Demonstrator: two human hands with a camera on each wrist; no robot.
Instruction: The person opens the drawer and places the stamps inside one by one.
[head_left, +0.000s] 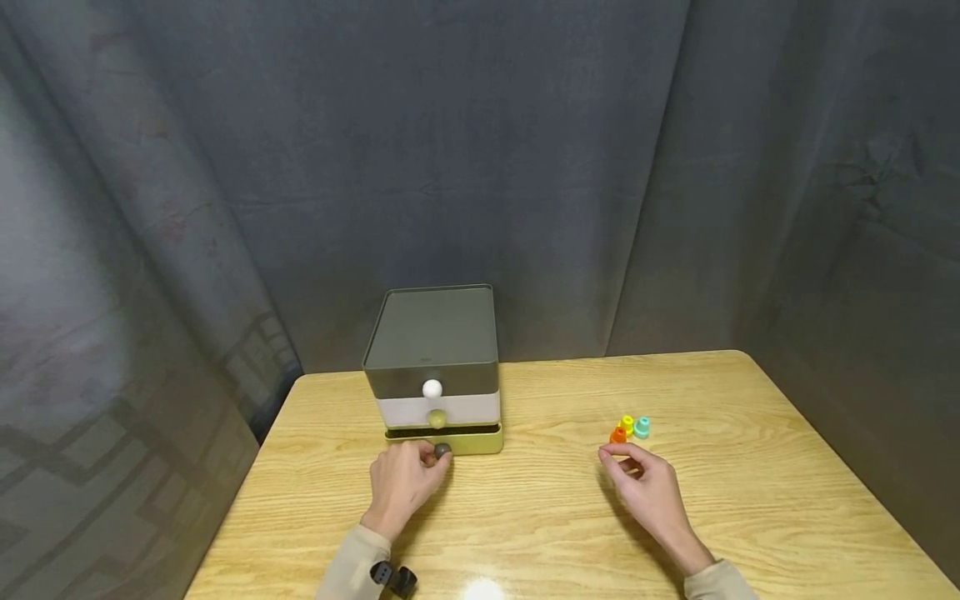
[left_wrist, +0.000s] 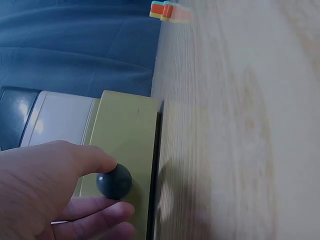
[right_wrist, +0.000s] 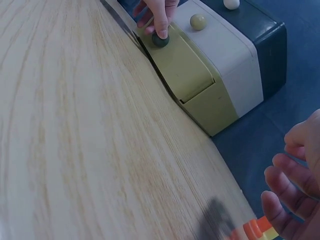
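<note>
Read from the right hand (head_left: 648,493), with twelve pointing away from the person, the tightly grouped orange piece (head_left: 618,435), yellow piece (head_left: 627,423) and turquoise piece (head_left: 642,427) obstruct eleven to twelve o'clock, and a curtain (head_left: 540,183) walls off the space behind them. Bare tabletop (head_left: 757,467) gives passage from one to four. At nine, wood runs freely to the left hand (head_left: 405,482), which crowds the dark knob (head_left: 443,450); towards ten stands the drawer unit (head_left: 435,325). Above the olive drawer (head_left: 476,444), the slot (head_left: 408,432) is narrow, with a green knob (head_left: 437,418) jutting over it.
</note>
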